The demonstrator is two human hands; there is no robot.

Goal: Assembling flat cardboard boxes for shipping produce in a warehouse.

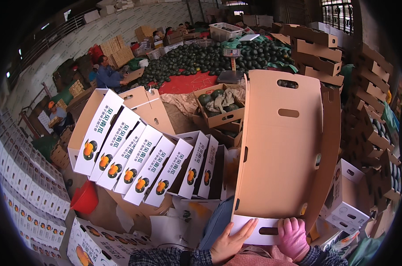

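Left hand (229, 244) and pink-gloved right hand (293, 237): wrists cut off by the lower edge, palms hidden against the cardboard box (283, 146). Box blocks the stacked cartons (351, 195) behind it. Distant workers (107, 75) too small to tell details.

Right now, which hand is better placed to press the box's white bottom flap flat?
Probably the left hand: its bare fingers already lie spread across the white flap of the cardboard box. The gloved right hand only grips the flap's corner.
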